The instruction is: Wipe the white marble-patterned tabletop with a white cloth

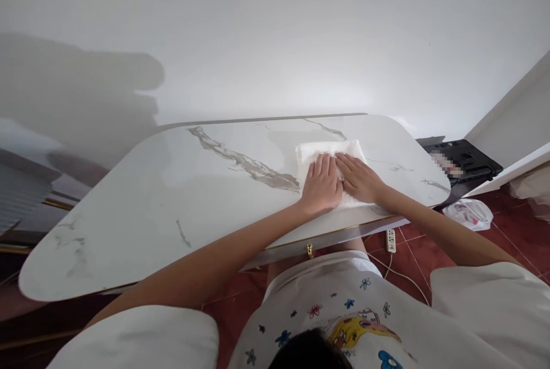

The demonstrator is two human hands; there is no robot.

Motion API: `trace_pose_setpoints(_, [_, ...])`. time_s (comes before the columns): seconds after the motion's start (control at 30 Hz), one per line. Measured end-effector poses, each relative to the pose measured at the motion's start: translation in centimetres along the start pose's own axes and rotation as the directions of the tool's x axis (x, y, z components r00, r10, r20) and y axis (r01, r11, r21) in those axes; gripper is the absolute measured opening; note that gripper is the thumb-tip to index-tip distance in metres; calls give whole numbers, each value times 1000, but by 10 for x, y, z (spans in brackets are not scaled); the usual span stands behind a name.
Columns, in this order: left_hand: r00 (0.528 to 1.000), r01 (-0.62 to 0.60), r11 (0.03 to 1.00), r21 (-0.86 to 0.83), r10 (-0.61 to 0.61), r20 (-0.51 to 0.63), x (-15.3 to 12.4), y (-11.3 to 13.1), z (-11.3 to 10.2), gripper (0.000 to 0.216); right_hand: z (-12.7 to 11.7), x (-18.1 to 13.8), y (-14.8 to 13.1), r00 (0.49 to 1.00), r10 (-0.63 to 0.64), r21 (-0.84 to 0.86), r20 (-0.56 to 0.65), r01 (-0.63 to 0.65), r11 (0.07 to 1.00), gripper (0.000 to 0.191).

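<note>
A folded white cloth [315, 150] lies on the right half of a white marble-patterned table [180, 197]. My left hand [322, 183] rests flat on the cloth, fingers stretched out and close together. My right hand [358, 177] lies flat beside it on the cloth, its fingers pointing left and touching the left hand's fingers. Both palms press down on the cloth, and neither hand grips anything. The near part of the cloth is hidden under my hands.
A white wall stands behind the table. On the red tile floor to the right are a black device [466, 160], a crumpled plastic bag [468, 213] and a white power strip [391, 240] with its cord. A small gold drawer knob [309, 250] sits under the table's front edge.
</note>
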State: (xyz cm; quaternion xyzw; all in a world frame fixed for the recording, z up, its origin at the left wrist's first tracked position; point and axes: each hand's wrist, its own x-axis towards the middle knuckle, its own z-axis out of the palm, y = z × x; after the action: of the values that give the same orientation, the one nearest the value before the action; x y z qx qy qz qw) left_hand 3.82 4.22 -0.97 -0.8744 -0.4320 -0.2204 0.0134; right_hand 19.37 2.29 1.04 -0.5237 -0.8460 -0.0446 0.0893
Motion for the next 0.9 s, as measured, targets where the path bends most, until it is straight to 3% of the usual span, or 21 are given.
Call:
trace_pose_setpoints(0.23, [1000, 23, 1000, 18, -23, -4, -29, 19, -9, 60, -7, -26, -16, 998, -54, 20, 19, 54, 998, 60])
trace_pose_setpoints(0.37, [999, 47, 999, 6, -47, 18, -22, 36, -7, 61, -10, -34, -3, 998, -48, 17, 46, 47, 999, 60])
trace_pose_setpoints(0.57, [1000, -11, 998, -63, 13, 22, -9, 57, -2, 61, -17, -49, 24, 998, -36, 17, 57, 35, 999, 61])
trace_pose_setpoints(0.7, [999, -10, 997, -81, 13, 42, 12, 48, 6, 61, -13, -33, 40, 998, -29, 7, 63, 29, 1000, 61])
trace_pose_setpoints(0.9, [996, -24, 999, -28, 26, 85, 72, 17, 19, 59, 1, 22, 85, 1000, -24, 8, 8, 24, 1000, 58])
